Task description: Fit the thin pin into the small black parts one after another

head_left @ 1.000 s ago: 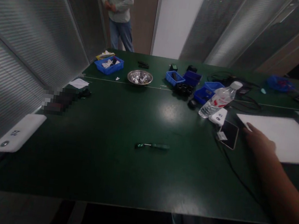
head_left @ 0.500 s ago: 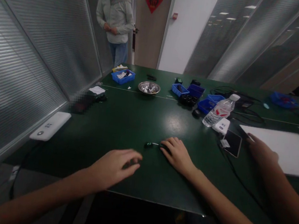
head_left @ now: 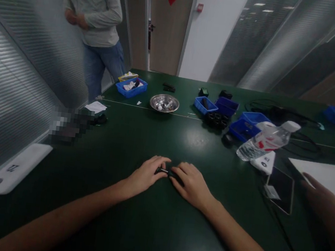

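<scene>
A small dark tool (head_left: 165, 170) with a thin bright metal shaft, much like a screwdriver, lies low over the green table between my hands. My left hand (head_left: 148, 175) closes its thumb and fingers around the dark piece at the shaft's left end. At the other end, my right hand (head_left: 191, 184) rests on the table with its fingers curled over the dark handle. Most of the handle is hidden under those fingers. Whether the left-end piece is part of the tool or separate, I cannot tell.
Ahead stand a metal bowl (head_left: 164, 103) with small bits, a blue basket (head_left: 131, 90) and a blue tray (head_left: 205, 105). To the right are a water bottle (head_left: 266, 141), a phone-like slab (head_left: 281, 190) and another person's hand (head_left: 319, 193). A white power bank (head_left: 18, 168) lies left.
My left hand has moved right and forward onto the tool's left end and closed there. The right hand still covers the handle. The view has tilted down, and the standing person appears further left.
</scene>
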`<state>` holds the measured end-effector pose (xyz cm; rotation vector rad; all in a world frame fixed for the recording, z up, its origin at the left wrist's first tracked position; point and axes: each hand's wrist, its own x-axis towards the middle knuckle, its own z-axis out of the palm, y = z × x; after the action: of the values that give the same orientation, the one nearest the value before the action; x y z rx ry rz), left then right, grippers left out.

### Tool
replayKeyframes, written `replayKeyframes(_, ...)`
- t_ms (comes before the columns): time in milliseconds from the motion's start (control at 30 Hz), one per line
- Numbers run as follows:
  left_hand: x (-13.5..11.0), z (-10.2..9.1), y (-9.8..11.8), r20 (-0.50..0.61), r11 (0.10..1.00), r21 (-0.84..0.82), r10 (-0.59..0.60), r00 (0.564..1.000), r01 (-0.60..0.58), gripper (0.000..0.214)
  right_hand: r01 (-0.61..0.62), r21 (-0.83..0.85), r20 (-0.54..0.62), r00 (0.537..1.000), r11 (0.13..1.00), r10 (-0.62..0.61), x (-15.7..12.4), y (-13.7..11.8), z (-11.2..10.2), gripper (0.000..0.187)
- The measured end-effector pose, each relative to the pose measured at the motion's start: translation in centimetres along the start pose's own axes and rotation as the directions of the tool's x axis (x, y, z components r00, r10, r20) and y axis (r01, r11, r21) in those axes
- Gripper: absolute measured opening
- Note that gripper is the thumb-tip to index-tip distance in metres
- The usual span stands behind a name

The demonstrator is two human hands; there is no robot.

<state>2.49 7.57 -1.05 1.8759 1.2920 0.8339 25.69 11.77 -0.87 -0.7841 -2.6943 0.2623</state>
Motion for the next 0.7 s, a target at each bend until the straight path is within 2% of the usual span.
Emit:
replayKeyframes(100, -0.3, 0.1, 0.1, 0.057, 0.992, -0.099, -0.072, 0.996, 0.078, 0.049, -0.008, 0.047, 0.024, 1.000, 0.999, 0.007, -0.7, -0.5, -0.1, 0.023)
replayKeyframes(233, -0.6, 0.2, -0.1, 0.072, 0.975, -0.172, -0.133, 0.989, 0.144, 0.054, -0.035, 0.088, 0.047, 0.998, 0.995, 0.031, -0.7, -0.7, -0.3, 0.020)
replayKeyframes(400, -1.1, 0.5, -0.2, 0.071, 0.971, -0.194, -0.129, 0.989, 0.140, 0.057, -0.023, 0.105, 0.046, 0.999, 0.994, 0.019, -0.6, -0.7, -0.5, 0.019)
replayKeyframes(700, -1.1, 0.5, 0.8, 0.057, 0.972, -0.195, -0.126, 0.990, 0.134, 0.058, -0.005, 0.091, 0.029, 1.000, 0.996, 0.002, -1.3, -1.3, -0.2, 0.018)
